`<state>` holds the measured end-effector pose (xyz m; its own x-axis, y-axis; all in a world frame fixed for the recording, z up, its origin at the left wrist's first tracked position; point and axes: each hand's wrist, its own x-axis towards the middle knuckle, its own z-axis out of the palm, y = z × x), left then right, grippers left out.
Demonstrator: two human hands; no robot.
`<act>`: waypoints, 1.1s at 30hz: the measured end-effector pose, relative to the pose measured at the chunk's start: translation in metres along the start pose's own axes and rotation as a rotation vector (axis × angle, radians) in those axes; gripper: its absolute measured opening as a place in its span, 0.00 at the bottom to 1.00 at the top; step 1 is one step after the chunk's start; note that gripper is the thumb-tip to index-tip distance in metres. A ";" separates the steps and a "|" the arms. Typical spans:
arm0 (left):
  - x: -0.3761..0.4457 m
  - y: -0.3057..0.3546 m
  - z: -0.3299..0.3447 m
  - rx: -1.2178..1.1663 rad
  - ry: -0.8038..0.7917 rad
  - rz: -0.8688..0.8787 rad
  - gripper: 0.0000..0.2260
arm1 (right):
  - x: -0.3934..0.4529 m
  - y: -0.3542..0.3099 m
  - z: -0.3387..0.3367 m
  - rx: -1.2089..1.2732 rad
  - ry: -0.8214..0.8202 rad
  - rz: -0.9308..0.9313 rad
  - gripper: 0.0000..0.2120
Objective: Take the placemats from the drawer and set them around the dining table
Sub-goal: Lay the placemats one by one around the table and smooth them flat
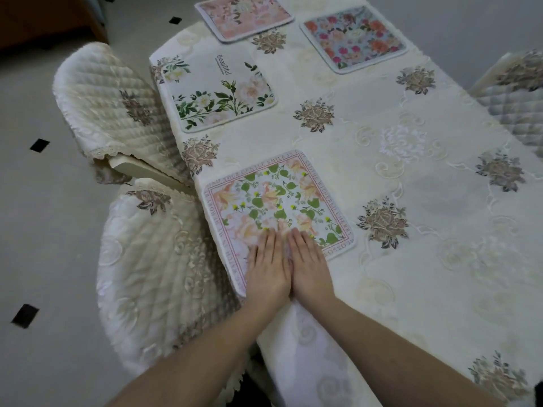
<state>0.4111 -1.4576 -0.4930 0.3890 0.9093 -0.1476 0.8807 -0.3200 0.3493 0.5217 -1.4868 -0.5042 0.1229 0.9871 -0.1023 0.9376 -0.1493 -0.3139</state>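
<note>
Both hands lie flat, fingers straight and gripping nothing: left hand (268,270) and right hand (308,267) press side by side on the pink-bordered placemat (273,201) at lower centre, near the table's left edge. Three more floral placemats (217,92) sit toward the top on the cream tablecloth (411,171); quilted chair covers (117,101) flank the left.

- Tablecloth (411,177): cream cloth, embroidered, slight sheen.
- Placemats (276,201): matt printed fabric, smooth.
- Chair covers (117,101): quilted cloth.
- Floor (38,201): smooth tile.
</note>
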 end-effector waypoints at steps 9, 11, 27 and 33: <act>-0.008 -0.008 0.015 0.133 0.028 -0.051 0.26 | 0.004 0.056 -0.017 -0.088 -0.077 -0.125 0.27; -0.014 -0.021 0.010 0.146 0.016 -0.087 0.28 | 0.005 0.079 -0.025 -0.106 -0.072 -0.093 0.28; 0.000 -0.051 -0.042 0.181 0.206 -0.177 0.24 | 0.038 0.090 -0.059 -0.065 0.134 -0.055 0.26; 0.064 -0.063 -0.066 0.105 0.253 -0.140 0.27 | 0.101 0.025 -0.056 -0.031 0.048 -0.343 0.27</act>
<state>0.3629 -1.3618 -0.4638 0.1935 0.9797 0.0523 0.9492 -0.2004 0.2427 0.5753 -1.3880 -0.4694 -0.1870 0.9811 0.0491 0.9364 0.1931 -0.2930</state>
